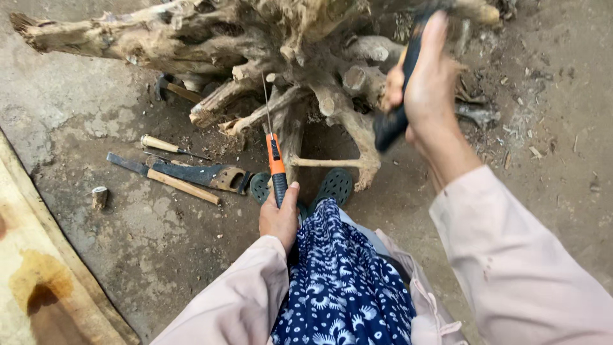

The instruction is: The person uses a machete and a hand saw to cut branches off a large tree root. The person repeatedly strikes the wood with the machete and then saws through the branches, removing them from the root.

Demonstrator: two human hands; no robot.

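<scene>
My left hand point(279, 220) grips the chisel point(274, 167), tip against the root point(281, 105); my right hand point(429, 83) clasps a raised hammer point(399, 89). I judge a glancing strike could hit my fingers.

Handsaw point(203, 174), wooden-handled chisel point(163, 145), small wood offcut point(99, 197) on the concrete floor point(159, 243).

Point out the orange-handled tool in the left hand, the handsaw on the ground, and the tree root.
orange-handled tool point(276, 161): head view, on its orange handle section.
handsaw point(191, 172): head view, middle of the blade.
tree root point(211, 38): head view, on the thick upper trunk.
</scene>
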